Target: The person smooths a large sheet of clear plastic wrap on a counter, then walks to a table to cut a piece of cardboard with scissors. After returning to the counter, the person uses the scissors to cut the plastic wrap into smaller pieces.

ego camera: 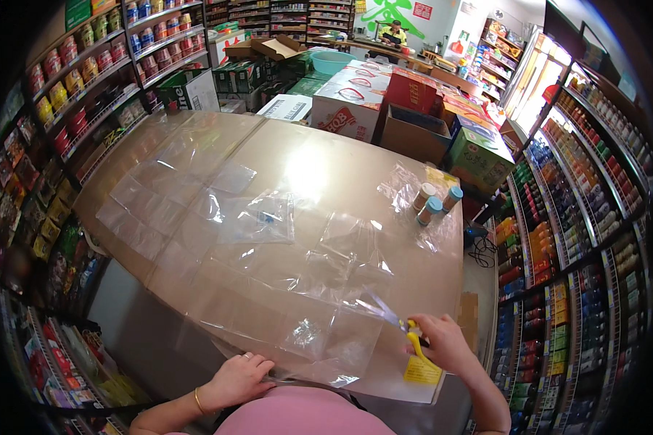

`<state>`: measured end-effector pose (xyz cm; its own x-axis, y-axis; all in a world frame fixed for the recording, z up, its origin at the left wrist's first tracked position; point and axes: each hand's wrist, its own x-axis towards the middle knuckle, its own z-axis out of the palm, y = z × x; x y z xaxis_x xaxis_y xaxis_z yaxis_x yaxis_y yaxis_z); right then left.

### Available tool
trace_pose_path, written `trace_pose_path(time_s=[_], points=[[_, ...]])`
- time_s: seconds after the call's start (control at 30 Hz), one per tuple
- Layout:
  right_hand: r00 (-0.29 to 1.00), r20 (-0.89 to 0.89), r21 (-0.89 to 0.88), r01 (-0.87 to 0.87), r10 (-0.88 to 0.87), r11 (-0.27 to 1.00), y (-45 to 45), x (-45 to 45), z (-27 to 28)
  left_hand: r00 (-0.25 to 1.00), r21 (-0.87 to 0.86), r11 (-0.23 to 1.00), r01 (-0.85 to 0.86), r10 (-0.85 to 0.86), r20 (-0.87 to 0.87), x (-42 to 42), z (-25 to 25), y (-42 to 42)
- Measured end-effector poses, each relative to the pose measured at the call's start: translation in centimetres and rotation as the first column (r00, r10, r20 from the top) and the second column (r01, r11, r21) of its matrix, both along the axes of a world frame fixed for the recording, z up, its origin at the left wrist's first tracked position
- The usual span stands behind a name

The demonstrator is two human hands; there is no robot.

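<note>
My right hand [441,340] holds scissors [394,319] with yellow handles, their blades parted and pointing to the upper left over clear plastic film [283,304]. On the front edge of the table rests my left hand [245,375], by the near edge of the film; whether its fingers pinch the film I cannot tell. Clear plastic bags lie spread over the brown cardboard-like tabletop [348,163], one bag [264,218] with a blue print. A yellow label [422,371] is on the table below the scissors.
Three small jars [429,209] stand at the table's right on crumpled film. Cartons, an open brown box [416,130] and a turquoise basin [332,62] are beyond the far edge. Stocked shelves line both sides. A person [393,35] sits at a far counter. Black cable [483,249] hangs at right.
</note>
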<state>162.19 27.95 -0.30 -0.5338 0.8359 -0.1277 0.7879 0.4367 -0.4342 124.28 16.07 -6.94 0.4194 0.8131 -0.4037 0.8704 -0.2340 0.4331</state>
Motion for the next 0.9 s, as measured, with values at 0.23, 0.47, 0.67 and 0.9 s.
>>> trace_pose_path(time_s=[0.23, 0.47, 0.67, 0.9], points=[[0.834, -0.418, -0.235, 0.285, -0.361, 0.929, -3.5, -0.5, -2.9, 0.991, 0.501, 0.865, 0.033, -0.094, 0.097, 6.6, -1.2, 3.6], [0.649, -0.574, -0.505, 0.199, -0.499, 0.840, -10.1, 1.7, -4.5, 0.767, 0.282, 0.959, -0.018, -0.167, 0.619, 4.5, -3.1, 1.5], [0.486, -0.573, -0.798, -0.147, -0.660, 0.585, -18.3, -1.2, -5.2, 0.973, 0.543, 0.808, -0.229, 0.212, 0.095, 3.3, -4.2, 2.3], [0.352, -0.364, -0.931, -0.112, -0.862, 0.348, -26.8, -6.1, -11.4, 0.987, 0.543, 0.824, -0.162, 0.128, 0.101, 1.8, -4.3, 2.9]])
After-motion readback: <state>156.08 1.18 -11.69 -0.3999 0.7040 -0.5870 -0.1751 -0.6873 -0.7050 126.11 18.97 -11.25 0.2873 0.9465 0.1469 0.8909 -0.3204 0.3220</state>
